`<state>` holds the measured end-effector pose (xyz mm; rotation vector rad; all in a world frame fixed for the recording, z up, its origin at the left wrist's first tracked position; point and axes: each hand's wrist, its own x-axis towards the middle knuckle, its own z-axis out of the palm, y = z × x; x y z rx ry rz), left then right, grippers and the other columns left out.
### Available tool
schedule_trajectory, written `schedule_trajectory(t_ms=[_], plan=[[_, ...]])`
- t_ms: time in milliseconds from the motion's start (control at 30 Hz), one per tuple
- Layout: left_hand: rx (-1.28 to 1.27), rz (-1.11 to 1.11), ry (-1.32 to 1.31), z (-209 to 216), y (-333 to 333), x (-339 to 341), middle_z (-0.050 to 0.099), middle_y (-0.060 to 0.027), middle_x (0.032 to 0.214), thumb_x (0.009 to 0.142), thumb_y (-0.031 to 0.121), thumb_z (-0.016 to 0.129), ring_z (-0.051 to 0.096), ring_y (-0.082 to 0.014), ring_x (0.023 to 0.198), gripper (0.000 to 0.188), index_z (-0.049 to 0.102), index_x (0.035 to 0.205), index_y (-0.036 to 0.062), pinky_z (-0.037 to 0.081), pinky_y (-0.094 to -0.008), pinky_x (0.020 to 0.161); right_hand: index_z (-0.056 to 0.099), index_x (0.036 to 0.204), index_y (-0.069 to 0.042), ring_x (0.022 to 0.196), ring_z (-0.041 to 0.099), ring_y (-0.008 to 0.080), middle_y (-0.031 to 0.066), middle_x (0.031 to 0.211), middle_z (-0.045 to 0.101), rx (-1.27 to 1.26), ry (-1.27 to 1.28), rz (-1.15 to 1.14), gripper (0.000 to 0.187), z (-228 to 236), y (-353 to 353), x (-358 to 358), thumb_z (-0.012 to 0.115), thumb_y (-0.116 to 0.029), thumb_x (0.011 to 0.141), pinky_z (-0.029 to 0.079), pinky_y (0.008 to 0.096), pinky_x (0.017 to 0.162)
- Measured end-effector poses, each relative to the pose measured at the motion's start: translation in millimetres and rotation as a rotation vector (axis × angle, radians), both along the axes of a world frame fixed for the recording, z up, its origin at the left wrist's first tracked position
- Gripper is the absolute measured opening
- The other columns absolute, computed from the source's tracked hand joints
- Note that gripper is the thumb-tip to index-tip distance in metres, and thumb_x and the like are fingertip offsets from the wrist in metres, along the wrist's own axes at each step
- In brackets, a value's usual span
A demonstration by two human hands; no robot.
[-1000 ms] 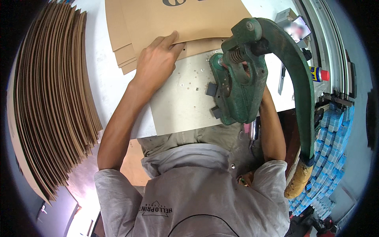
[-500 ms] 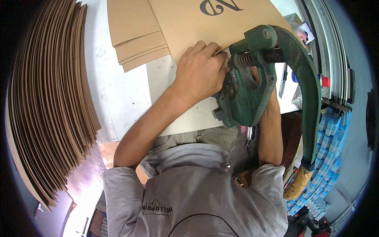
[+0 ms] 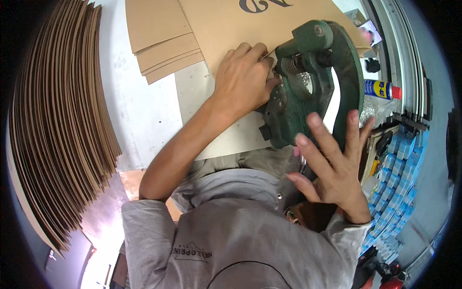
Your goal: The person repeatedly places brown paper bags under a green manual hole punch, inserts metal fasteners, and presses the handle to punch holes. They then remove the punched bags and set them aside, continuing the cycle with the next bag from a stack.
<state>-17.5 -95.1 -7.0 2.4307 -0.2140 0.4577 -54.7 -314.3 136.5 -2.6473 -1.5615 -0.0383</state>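
A green cast-metal hand press (image 3: 301,106) with a spring and a long curved lever (image 3: 350,72) stands at the table's front edge. My left hand (image 3: 244,77) is closed, its fingers curled over the edge of a large brown paper sheet (image 3: 221,29) with dark lettering, right beside the press jaws. The sheet's edge at the jaws is hidden by that hand and the press. My right hand (image 3: 337,171) is open with fingers spread, in front of the lever's lower end, which it hides; whether it touches the lever I cannot tell.
Overlapping brown sheets (image 3: 168,62) lie left of the large sheet on the white table (image 3: 144,120). A tall row of brown cardboard (image 3: 62,120) fills the left side. At the right are a blue-and-yellow spray can (image 3: 378,89) with a red cap and stacked blue pieces (image 3: 397,178).
My right hand has come out from behind the press toward me and spread its fingers by the lever. The lever's lower part has swung leftward. My left hand stays at the jaws.
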Motion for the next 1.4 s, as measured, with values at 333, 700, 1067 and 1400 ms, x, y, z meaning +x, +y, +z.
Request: schedule_trajectory(t_ms=[333, 700, 1067, 1400], plan=[[0.272, 0.050, -0.231, -6.1, 76.6, 17.1, 0.073, -0.0110, 0.100, 0.087, 0.011, 0.074, 0.069, -0.0284, 0.091, 0.013, 0.075, 0.096, 0.0028, 0.056, -0.0384, 0.079, 0.067, 0.123, 0.001, 0.114, 0.066, 0.0257, 0.0161, 0.122, 0.070, 0.798, 0.387, -0.805, 0.030, -0.6, -20.7, 55.3, 0.055, -0.017, 0.103, 0.045, 0.0384, 0.108], [-0.678, 0.610, -0.667, 37.0, 57.7, 12.2, 0.072, -0.0084, 0.090, 0.097, 0.013, 0.072, 0.065, -0.0105, 0.075, 0.018, 0.072, 0.096, -0.0046, 0.052, -0.0241, 0.067, 0.070, 0.103, 0.003, 0.078, 0.064, 0.0216, 0.0127, 0.092, 0.064, 0.469, 0.280, -0.568, 0.020, -146.3, -38.4, 102.8, 0.071, -0.006, 0.086, 0.049, 0.0321, 0.072], [-0.558, 0.264, 0.163, 4.8, 42.8, -50.2, 0.072, -0.0087, 0.083, 0.089, 0.016, 0.082, 0.064, -0.0122, 0.067, 0.019, 0.071, 0.090, -0.0001, 0.051, -0.0256, 0.062, 0.067, 0.100, 0.002, 0.086, 0.064, 0.0136, 0.0050, 0.094, 0.067, 0.639, 0.519, -0.604, 0.012, -176.6, -65.6, 115.9, 0.069, -0.004, 0.090, 0.050, 0.0294, 0.078], [0.333, -0.113, 0.086, -25.7, 117.2, 1.2, 0.060, -0.0099, 0.143, 0.090, 0.001, 0.062, 0.054, -0.0373, 0.136, 0.026, 0.057, 0.115, 0.0081, 0.050, -0.0517, 0.110, 0.069, 0.120, 0.000, 0.106, 0.065, 0.0177, 0.0101, 0.118, 0.071, 0.790, 0.791, -0.512, 0.035, -170.6, 7.2, 103.4, 0.075, -0.009, 0.087, 0.050, 0.0345, 0.096]])
